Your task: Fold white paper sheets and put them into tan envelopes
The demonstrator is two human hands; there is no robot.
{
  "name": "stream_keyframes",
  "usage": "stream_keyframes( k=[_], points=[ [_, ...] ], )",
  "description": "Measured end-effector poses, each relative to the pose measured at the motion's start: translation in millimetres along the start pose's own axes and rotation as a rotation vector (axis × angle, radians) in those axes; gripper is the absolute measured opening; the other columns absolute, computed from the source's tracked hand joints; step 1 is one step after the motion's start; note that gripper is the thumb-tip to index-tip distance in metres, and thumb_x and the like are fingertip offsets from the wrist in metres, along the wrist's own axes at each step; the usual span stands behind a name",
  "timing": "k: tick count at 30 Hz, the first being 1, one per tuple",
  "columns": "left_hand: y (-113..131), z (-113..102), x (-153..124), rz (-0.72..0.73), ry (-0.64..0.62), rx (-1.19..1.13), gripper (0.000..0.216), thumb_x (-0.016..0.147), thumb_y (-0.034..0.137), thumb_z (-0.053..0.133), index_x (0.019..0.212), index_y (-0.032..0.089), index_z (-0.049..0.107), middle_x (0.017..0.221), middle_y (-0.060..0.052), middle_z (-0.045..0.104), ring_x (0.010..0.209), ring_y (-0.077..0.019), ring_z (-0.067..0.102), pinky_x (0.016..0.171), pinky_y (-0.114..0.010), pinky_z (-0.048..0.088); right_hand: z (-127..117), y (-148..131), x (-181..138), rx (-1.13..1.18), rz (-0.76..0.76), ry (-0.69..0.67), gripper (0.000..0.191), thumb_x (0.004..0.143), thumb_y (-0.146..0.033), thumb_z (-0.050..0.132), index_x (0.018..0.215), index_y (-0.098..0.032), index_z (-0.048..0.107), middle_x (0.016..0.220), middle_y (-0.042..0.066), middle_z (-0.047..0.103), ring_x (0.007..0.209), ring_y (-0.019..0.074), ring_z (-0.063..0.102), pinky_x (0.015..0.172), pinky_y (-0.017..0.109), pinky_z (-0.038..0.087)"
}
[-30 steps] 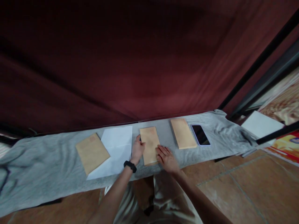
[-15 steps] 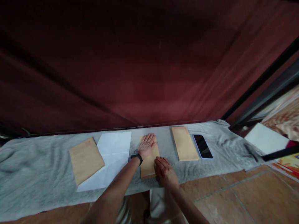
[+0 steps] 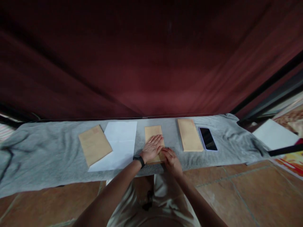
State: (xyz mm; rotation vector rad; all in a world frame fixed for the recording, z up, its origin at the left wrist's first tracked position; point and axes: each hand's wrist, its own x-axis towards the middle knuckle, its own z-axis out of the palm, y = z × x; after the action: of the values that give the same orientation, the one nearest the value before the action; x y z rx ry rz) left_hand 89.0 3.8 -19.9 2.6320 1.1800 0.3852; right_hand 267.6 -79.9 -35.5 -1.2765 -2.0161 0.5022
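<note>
A brown paper envelope [image 3: 152,130] lies lengthwise before me on the grey cloth. My left hand [image 3: 152,148], with a dark watch band at its wrist, rests flat on it with fingers stretched out. Against the envelope's right edge is my right hand [image 3: 172,160], its fingers bent and close together on the paper; its thumb is hidden. Both hands cover much of the envelope's lower half.
To the left, another brown envelope [image 3: 94,145] overlaps a white paper sheet [image 3: 123,138]. On the right lie a thick stack of brown envelopes [image 3: 190,135] and a phone [image 3: 208,139]. A dark red curtain [image 3: 146,78] hangs behind the grey cloth [image 3: 59,157]; floor tiles [image 3: 227,192] show in front.
My left hand has slid nearer along the envelope. My right hand has come closer to it, its fingers now on the paper's right edge. The camera view has shifted.
</note>
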Motion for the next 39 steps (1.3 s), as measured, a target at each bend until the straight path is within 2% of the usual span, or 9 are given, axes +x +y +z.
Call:
stream_keyframes(
  k=[5,10,16,21,26,34,39],
  points=[
    [11.9,3.6,-22.5,0.029,-0.018,0.047,0.054,0.104,0.035,0.027,0.154,0.017,0.032,0.162,-0.008,0.034,0.15,-0.0172,0.026,0.124,-0.039,0.015,1.5,0.7,0.2,0.001,0.016,0.054,0.039,0.089,-0.008,0.046,0.119,-0.02,0.066,0.121,0.011,0.068,0.118,0.025,0.06,0.107,0.048,0.047],
    [21.4,9.1,-43.4,0.04,-0.017,0.055,0.055,0.105,0.04,0.025,0.155,0.018,0.032,0.161,-0.008,0.036,0.149,-0.0173,0.029,0.124,-0.039,0.017,3.2,2.8,-1.8,0.009,-0.018,0.078,0.036,0.089,-0.007,0.047,0.116,-0.021,0.067,0.12,0.01,0.069,0.117,0.0247,0.061,0.105,0.046,0.049],
    [26.3,2.0,-71.3,0.114,-0.014,0.032,0.06,0.103,0.048,0.034,0.156,0.022,0.027,0.16,-0.008,0.037,0.149,-0.017,0.03,0.123,-0.039,0.023,-3.5,9.3,8.3,0.094,0.006,0.066,0.034,0.092,-0.01,0.046,0.111,-0.024,0.07,0.116,0.008,0.072,0.11,0.022,0.066,0.101,0.044,0.053],
    [30.1,-6.4,-83.9,0.132,-0.034,0.012,0.058,0.101,0.044,0.043,0.154,0.024,0.032,0.159,-0.006,0.039,0.148,-0.0182,0.033,0.123,-0.04,0.027,-3.6,18.6,39.1,-0.04,-0.072,-0.023,0.042,0.098,-0.019,0.042,0.136,-0.022,0.059,0.141,0.008,0.06,0.132,0.0205,0.053,0.112,0.043,0.045],
    [33.2,-8.6,-83.7,0.123,-0.007,-0.008,0.055,0.1,0.034,0.047,0.153,0.025,0.034,0.158,-0.004,0.041,0.146,-0.0172,0.036,0.121,-0.04,0.031,11.2,31.9,80.7,-0.311,-0.142,-0.147,0.047,0.102,-0.026,0.04,0.148,-0.022,0.046,0.152,0.01,0.049,0.141,0.0216,0.044,0.116,0.047,0.038],
    [32.7,-13.0,-83.6,0.13,-0.018,-0.017,0.051,0.102,0.032,0.041,0.152,0.026,0.036,0.158,-0.003,0.041,0.146,-0.016,0.035,0.122,-0.039,0.031,26.2,53.0,134.6,-0.555,-0.04,-0.158,0.056,0.105,-0.037,0.026,0.153,-0.011,0.037,0.157,0.013,0.038,0.147,0.024,0.034,0.122,0.045,0.025],
    [30.8,-12.2,-82.9,0.124,-0.016,-0.047,0.048,0.102,0.03,0.039,0.15,0.027,0.039,0.157,-0.002,0.043,0.146,-0.015,0.036,0.122,-0.038,0.03,27.1,54.9,139.3,-0.584,-0.025,-0.157,0.058,0.105,-0.039,0.025,0.153,-0.009,0.036,0.158,0.014,0.036,0.148,0.0254,0.032,0.121,0.046,0.024]
  ],
)
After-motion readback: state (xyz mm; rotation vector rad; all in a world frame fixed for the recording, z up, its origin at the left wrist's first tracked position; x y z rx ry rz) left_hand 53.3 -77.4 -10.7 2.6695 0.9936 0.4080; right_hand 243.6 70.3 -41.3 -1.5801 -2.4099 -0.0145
